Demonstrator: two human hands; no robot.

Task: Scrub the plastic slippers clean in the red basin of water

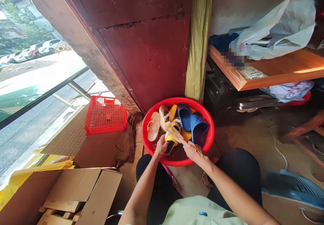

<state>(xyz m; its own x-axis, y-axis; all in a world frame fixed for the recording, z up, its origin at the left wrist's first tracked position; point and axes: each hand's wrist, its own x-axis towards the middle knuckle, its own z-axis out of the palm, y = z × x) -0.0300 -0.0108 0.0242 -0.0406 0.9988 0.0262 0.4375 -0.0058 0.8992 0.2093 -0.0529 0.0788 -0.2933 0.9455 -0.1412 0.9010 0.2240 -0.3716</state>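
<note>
In the head view a red basin (212, 140) of water and footwear stands between my knees. My left hand (162, 145) grips a yellow sandal (169, 138) with a dark blue insole near the basin's front. My right hand (193, 151) is closed on a pale scrub brush (175, 132), whose bristles lie over the sandal. Around them in the basin are a pinkish-beige shoe (153, 127), a cream sandal (163, 111), and two navy slippers, one at the back (184, 116) and one to the right (199, 128).
A red plastic crate (105, 117) rests on cardboard at left, beside a brown cloth (129, 144). An open cardboard box (76, 184) is at front left. Behind the basin stands a dark red door (144, 59). A wooden table (283, 66) is at right, with a blue fan (293, 188) below.
</note>
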